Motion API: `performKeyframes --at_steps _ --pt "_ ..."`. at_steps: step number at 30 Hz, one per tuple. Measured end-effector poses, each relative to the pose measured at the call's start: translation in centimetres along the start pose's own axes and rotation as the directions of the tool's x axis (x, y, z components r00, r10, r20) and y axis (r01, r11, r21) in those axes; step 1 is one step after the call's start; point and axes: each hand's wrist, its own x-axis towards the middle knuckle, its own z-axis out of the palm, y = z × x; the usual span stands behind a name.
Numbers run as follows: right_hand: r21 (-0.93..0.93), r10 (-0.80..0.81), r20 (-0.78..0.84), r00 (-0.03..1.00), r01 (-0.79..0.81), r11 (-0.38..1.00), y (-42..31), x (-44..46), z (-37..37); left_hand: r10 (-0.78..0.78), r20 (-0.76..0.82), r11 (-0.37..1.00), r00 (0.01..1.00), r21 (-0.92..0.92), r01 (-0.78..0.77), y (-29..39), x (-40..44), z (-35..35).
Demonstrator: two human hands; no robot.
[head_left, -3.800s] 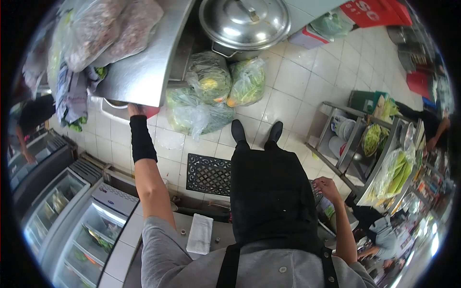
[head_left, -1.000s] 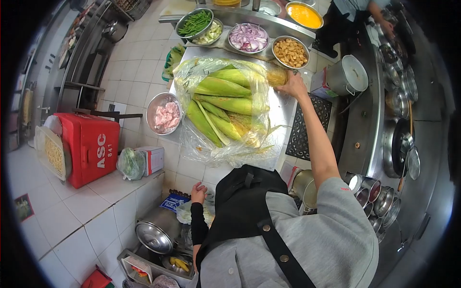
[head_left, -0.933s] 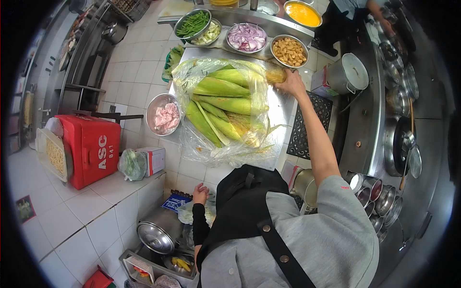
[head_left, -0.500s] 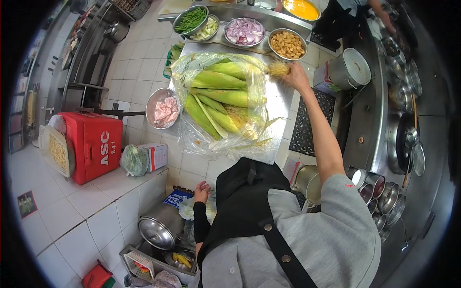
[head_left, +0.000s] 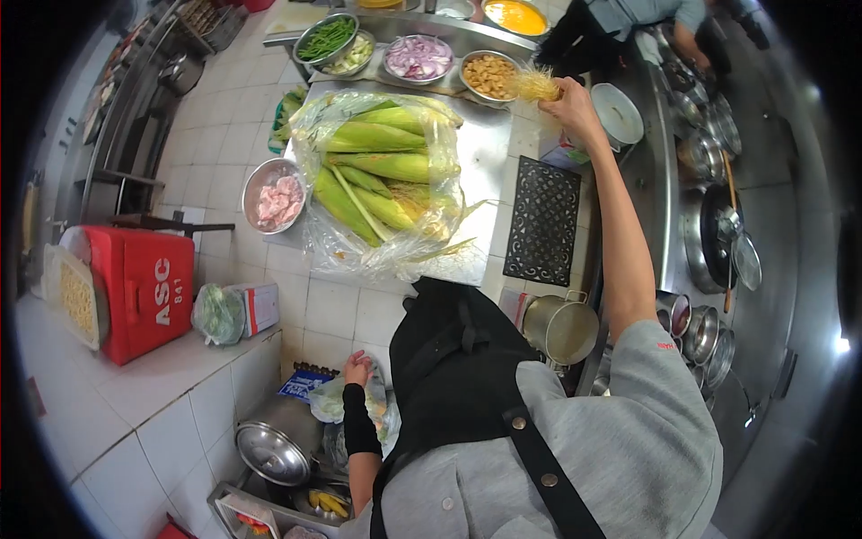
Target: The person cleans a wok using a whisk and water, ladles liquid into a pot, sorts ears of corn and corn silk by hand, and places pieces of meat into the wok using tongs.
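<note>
Off the steel table's (head_left: pixel 489 166) right edge: right hand (head_left: pixel 569 106) clamped on a tuft of corn silk (head_left: pixel 536 85).
Hands well apart. Left hand (head_left: pixel 357 368) low by the body, near bagged produce (head_left: pixel 330 404), fingers part-curled; can't tell if it grips anything. Husked-on corn ears (head_left: pixel 377 167) in clear plastic bag (head_left: pixel 346 259), on table.

Head camera: is riding on the wearer's head, facing forward and steeply down.
Grey shirt (head_left: pixel 620 404), black apron (head_left: pixel 449 368): are filling the lower middle, lying nearest.
Metal table (head_left: pixel 486 148): is showing from above, upper middle, farther off.
Co-worker (head_left: pixel 611 22): is appearing beyond, at the top right.
Corners: are darkening to black, wide view bowing.
</note>
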Motion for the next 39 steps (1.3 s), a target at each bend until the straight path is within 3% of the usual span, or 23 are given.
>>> performKeyframes --at_steps 1,5,8,11,14,18,21,23,25,26,27,30,31,34,37,39 --pt "-0.059 -0.045 -0.080 0.996 0.040 0.997 0.9 -0.2 -0.7 -0.001 0.019 1.000 1.000 0.017 0.001 0.2 0.2 0.4" --pt "-0.025 0.107 -0.075 0.991 -0.109 0.994 2.9 -1.3 -6.2 0.004 0.082 0.995 0.997 0.097 -0.012 -0.5 1.4 0.5" --pt "-0.119 0.083 -0.155 0.984 -0.102 0.988 4.6 -2.2 -10.4 0.065 0.108 0.988 0.992 0.134 -0.079 0.7 1.0 0.2" --pt "-0.099 0.129 -0.146 0.981 -0.144 0.985 8.6 -2.6 -13.5 0.125 0.135 0.982 0.983 0.127 -0.142 3.1 -0.4 0.2" --pt "-0.074 0.176 -0.162 0.971 -0.189 0.979 10.6 -4.1 -14.5 0.103 0.247 0.942 0.963 0.288 -0.175 7.4 -3.4 0.9" --pt "-0.094 0.251 -0.136 0.958 -0.264 0.960 14.5 -5.7 -14.7 0.081 0.518 0.795 0.851 0.481 -0.368 16.1 -9.7 5.6" --pt "-0.111 0.280 -0.143 0.949 -0.296 0.949 17.7 -6.9 -13.9 0.218 0.642 0.633 0.735 0.481 -0.607 24.5 -17.0 13.1" --pt "-0.115 0.304 -0.156 0.940 -0.323 0.940 20.8 -7.2 -13.1 0.291 0.639 0.590 0.712 0.466 -0.659 28.0 -19.4 18.5" --pt "-0.113 0.342 -0.153 0.927 -0.360 0.926 24.4 -7.5 -11.7 0.529 0.584 0.390 0.615 0.477 -0.788 27.4 -17.3 23.2" --pt "-0.113 0.346 -0.151 0.926 -0.364 0.924 25.8 -7.5 -11.1 0.661 0.526 0.173 0.535 0.586 -0.791 27.4 -16.8 26.1" --pt "-0.111 0.351 -0.151 0.924 -0.369 0.923 26.8 -7.6 -10.8 0.764 0.494 -0.049 0.414 0.685 -0.726 27.4 -16.3 28.7" --pt "-0.087 0.357 -0.144 0.923 -0.371 0.924 29.1 -8.0 -9.6 0.744 0.444 -0.252 0.500 0.879 -0.405 27.5 -13.5 33.1" --pt "-0.059 0.364 -0.147 0.920 -0.375 0.925 30.1 -8.3 -8.9 0.767 0.422 -0.263 0.483 0.894 -0.363 27.9 -12.6 34.0" --pt "-0.064 0.355 -0.110 0.928 -0.363 0.929 31.9 -8.3 -8.3 0.669 0.398 -0.287 0.627 0.917 -0.276 30.0 -12.9 36.9" --pt "-0.012 0.386 -0.066 0.920 -0.387 0.922 31.9 -7.9 -8.1 0.799 0.314 -0.268 0.512 0.949 -0.165 32.1 -10.1 39.1" --pt "0.000 0.374 -0.088 0.923 -0.375 0.927 32.4 -7.7 -8.0 0.816 0.167 -0.152 0.554 0.986 -0.074 32.5 -8.2 40.6"
